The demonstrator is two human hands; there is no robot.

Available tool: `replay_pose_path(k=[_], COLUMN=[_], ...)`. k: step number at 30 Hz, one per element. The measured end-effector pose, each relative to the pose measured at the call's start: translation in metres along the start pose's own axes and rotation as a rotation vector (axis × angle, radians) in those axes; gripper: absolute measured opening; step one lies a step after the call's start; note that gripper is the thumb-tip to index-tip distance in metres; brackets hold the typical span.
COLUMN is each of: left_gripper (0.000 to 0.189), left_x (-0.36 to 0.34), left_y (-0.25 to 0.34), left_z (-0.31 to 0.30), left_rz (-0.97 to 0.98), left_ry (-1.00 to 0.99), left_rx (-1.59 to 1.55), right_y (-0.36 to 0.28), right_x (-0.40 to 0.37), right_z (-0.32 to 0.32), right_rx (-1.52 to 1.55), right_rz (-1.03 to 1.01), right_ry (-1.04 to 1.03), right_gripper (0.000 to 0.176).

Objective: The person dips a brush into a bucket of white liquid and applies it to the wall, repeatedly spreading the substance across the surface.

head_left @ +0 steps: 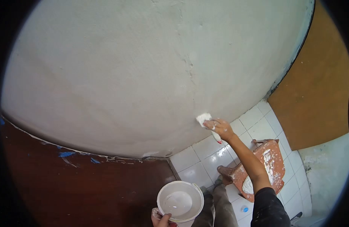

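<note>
My right hand (221,128) is closed around a paintbrush (203,119) whose head is coated white and whose pale handle ends in red. The brush head overlaps the lower part of the pale wall (136,75), near a vertical crack (190,68). At the bottom, my left hand (160,218) grips the rim of a white bucket (200,200), thumb over the edge. Whitish liquid (178,203) lies in the bucket. A small red piece shows beside the left fingers, mostly cut off by the frame.
Under my right arm stands a reddish-brown stool (238,176) smeared with white paste. White floor tiles (189,160) surround it, with a blue-and-white cap (245,209) on them. A dark brown panel (87,185) lies left, and a brown board (314,83) is at right.
</note>
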State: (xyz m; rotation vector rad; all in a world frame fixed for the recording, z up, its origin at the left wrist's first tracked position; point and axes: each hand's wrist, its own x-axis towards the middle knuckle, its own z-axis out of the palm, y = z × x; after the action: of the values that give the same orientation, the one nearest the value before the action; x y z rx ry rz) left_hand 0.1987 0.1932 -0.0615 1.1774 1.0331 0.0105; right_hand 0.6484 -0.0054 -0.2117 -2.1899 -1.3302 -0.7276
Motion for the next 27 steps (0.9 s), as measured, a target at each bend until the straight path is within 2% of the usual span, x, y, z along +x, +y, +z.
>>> replay_pose_path(k=[2, 5, 6, 8, 9, 12, 15, 18, 19, 23, 26, 27], left_gripper=[0.033, 0.029, 0.028, 0.027, 0.027, 0.027, 0.024, 0.03, 0.031, 0.031, 0.032, 0.033], left_x=[-0.013, -0.019, -0.02, -0.023, -0.021, -0.032, -0.045, -0.057, -0.065, -0.086, -0.102, -0.103], left_y=[0.025, 0.033, 0.037, 0.046, 0.051, 0.072, 0.109, 0.131, 0.144, 0.162, 0.177, 0.178], left_z=[0.016, 0.022, 0.024, 0.024, 0.025, 0.036, 0.064, 0.079, 0.088, 0.114, 0.135, 0.142], left_rz=[-0.147, 0.042, 0.051, 0.071, 0.117, 0.217, 0.284, 0.328, 0.354, 0.522, 0.578, 0.602], left_ry=[0.065, 0.018, 0.045, 0.097, 0.064, -0.01, -0.037, -0.099, -0.116, -0.197, -0.261, -0.273], left_rx=[-0.006, -0.056, -0.024, 0.036, 0.005, -0.081, -0.163, -0.181, -0.133, -0.115, -0.122, -0.116], right_y=[-0.001, -0.014, -0.015, -0.042, -0.057, -0.11, -0.15, -0.181, -0.189, -0.208, -0.211, -0.211], right_x=[-0.015, -0.021, -0.016, -0.015, -0.011, 0.006, 0.025, 0.048, 0.053, 0.063, 0.07, 0.07], right_z=[0.02, 0.014, 0.003, -0.02, -0.033, -0.082, -0.149, -0.232, -0.252, -0.316, -0.347, -0.346], right_rx=[0.044, 0.104, 0.109, 0.201, 0.247, 0.865, 1.043, 1.304, 1.397, 1.335, 1.111, 1.056], right_rz=[0.054, 0.129, 0.146, 0.363, 0.465, 1.003, 1.239, 1.396, 1.395, 1.254, 1.143, 1.053], right_ry=[-0.028, -0.061, -0.066, -0.007, 0.03, 0.35, 0.49, 0.46, 0.513, 0.493, 0.354, 0.452], right_gripper=[0.039, 0.041, 0.042, 0.04, 0.039, 0.037, 0.041, 0.044, 0.043, 0.037, 0.033, 0.028])
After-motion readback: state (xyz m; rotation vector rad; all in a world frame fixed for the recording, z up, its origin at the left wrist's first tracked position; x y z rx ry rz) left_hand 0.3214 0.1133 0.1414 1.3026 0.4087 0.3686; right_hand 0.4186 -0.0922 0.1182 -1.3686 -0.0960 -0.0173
